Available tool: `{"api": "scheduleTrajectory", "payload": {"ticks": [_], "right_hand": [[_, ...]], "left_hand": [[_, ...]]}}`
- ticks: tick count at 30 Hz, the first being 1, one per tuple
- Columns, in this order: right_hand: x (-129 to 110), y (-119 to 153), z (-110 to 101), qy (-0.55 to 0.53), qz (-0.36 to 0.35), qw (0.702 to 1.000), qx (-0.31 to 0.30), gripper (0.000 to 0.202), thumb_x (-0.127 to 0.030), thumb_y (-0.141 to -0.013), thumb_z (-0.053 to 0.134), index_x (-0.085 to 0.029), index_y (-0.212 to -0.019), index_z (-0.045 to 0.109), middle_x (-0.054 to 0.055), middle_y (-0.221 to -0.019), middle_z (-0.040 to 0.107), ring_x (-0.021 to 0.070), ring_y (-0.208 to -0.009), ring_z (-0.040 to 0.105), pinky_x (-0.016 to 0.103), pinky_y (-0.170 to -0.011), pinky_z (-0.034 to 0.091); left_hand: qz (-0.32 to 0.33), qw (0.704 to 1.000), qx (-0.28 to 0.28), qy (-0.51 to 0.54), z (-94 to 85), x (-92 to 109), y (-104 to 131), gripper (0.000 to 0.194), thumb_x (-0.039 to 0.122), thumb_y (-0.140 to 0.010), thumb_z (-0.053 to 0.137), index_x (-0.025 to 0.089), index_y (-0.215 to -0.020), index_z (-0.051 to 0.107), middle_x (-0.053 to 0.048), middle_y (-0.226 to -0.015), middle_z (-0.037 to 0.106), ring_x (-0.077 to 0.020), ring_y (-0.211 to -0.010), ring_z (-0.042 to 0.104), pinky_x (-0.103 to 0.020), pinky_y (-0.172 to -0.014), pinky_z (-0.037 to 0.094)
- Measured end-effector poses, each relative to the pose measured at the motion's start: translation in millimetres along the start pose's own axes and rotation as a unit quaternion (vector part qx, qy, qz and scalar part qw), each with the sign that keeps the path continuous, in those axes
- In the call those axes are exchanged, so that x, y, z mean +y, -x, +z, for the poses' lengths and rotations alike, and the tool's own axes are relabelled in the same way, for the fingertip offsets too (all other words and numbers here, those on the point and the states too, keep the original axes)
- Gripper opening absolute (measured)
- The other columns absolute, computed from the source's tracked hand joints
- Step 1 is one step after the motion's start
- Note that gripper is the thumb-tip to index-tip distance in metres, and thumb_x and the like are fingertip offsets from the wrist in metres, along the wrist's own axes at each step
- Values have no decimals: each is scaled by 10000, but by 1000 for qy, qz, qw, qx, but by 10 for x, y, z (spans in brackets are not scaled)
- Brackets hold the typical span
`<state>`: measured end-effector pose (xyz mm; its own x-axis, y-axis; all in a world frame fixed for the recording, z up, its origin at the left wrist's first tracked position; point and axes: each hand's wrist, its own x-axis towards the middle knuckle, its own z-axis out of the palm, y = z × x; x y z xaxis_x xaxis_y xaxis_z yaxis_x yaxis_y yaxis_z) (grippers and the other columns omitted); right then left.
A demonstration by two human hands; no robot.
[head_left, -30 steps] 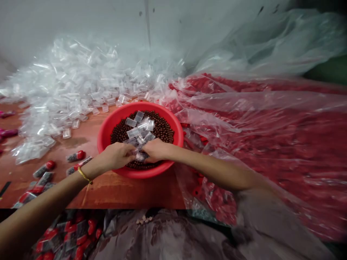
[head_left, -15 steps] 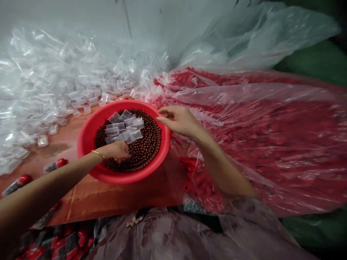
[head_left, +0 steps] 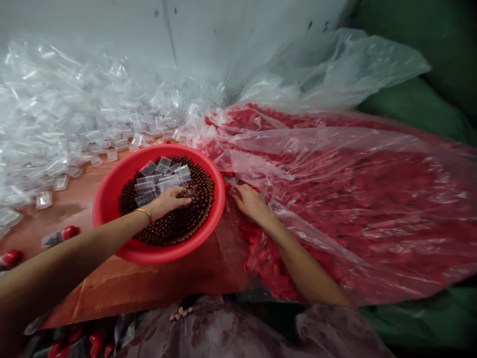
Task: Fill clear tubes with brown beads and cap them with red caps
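Note:
A red basin holds dark brown round beads and several clear plastic cases lying on them. My left hand, with a gold bangle at its wrist, is over the beads. Its fingers close on a small clear case that looks filled with beads; blur hides its details. My right hand is just right of the basin, among small red plastic pieces at the mouth of a clear bag. Its thumb and fingers are bent and slightly apart, with nothing plainly between them.
A large heap of clear plastic cases spreads along the back left. The big clear bag of red pieces fills the right side. Filled cases with red tops lie at the left, more below the orange tabletop's front edge.
My left hand has risen from the beads, bringing up the small case. My right hand has left the basin's rim and moved to the red pieces. The whole view has shifted slightly.

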<state>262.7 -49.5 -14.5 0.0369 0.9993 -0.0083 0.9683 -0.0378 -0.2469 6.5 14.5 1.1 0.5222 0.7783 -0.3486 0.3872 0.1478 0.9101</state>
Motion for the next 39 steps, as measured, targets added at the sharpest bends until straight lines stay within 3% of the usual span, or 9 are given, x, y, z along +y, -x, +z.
{"api": "scheduleTrajectory", "payload": {"ticks": [3, 8, 11, 16, 20, 23, 25, 32, 39], "right_hand": [[-10, -136, 40, -15, -41, 999, 30, 342, -224, -887, 436, -124, -1199, 532, 171, -1191, 575, 260, -1064, 553, 346, -851, 438], [63, -340, 216, -109, -149, 983, -3, 269, -185, -888, 411, -136, -1102, 567, 132, -1133, 606, 199, -987, 564, 308, -847, 440], [106, -326, 235, -118, -142, 983, 5, 250, -184, -891, 377, -148, -1041, 573, 107, -1005, 654, 186, -886, 590, 303, -801, 457], [119, -90, 76, -188, -84, 977, 62, 342, -239, -865, 372, -191, -1174, 512, 68, -925, 665, 185, -783, 620, 310, -734, 480], [-29, 139, -148, -433, 33, 899, 54, 381, -374, -794, 469, -199, -1121, 558, -28, -632, 580, 122, -428, 488, 270, -469, 413], [-286, 254, -305, -588, 49, 807, 26, 450, -412, -751, 537, -216, -1157, 527, -63, -616, 555, 72, -350, 417, 225, -379, 333], [-490, 290, -355, -630, 38, 776, 3, 451, -430, -744, 567, -223, -1142, 520, -65, -620, 570, 66, -346, 432, 210, -361, 320], [-934, 242, -330, -587, -36, 805, -79, 279, -449, -766, 574, -186, -857, 573, -42, -629, 581, 61, -403, 475, 185, -371, 337], [-1034, 196, -390, -555, -70, 828, -44, 311, -492, -746, 612, -183, -746, 578, -43, -611, 548, 59, -419, 457, 199, -406, 363]], "left_hand": [[54, 987, -17, 149, -116, 58, 71, 316, 275, -625, 752, 149, -839, 557, 15, -774, 612, -89, -692, 557, -221, -678, 419], [103, 975, -10, 195, -134, 127, 214, 313, 196, -637, 763, 160, -881, 569, 9, -903, 653, -90, -827, 589, -233, -810, 417], [103, 973, -44, 199, -85, 158, 340, 296, 188, -672, 746, 164, -903, 562, -17, -968, 669, -109, -895, 602, -254, -843, 425], [146, 956, -78, 242, -37, 168, 451, 277, 197, -713, 724, 155, -952, 591, -52, -999, 662, -129, -905, 612, -301, -883, 465], [159, 940, -103, 284, -49, 146, 406, 354, 205, -718, 718, 152, -1047, 598, -77, -1043, 637, -146, -919, 606, -325, -869, 499], [155, 938, -117, 288, -60, 152, 390, 353, 203, -708, 725, 144, -1033, 600, -76, -1011, 639, -140, -873, 613, -313, -825, 512], [170, 936, -114, 285, -54, 174, 419, 317, 194, -713, 719, 140, -1003, 603, -80, -1011, 639, -137, -866, 610, -303, -807, 513], [210, 920, -90, 318, 40, 254, 601, 272, 196, -728, 704, 162, -977, 601, -40, -980, 636, -128, -861, 597, -292, -813, 505], [224, 921, -33, 318, 13, 267, 584, 293, 237, -691, 743, 147, -933, 603, -36, -902, 642, -121, -835, 600, -234, -759, 477]]}}
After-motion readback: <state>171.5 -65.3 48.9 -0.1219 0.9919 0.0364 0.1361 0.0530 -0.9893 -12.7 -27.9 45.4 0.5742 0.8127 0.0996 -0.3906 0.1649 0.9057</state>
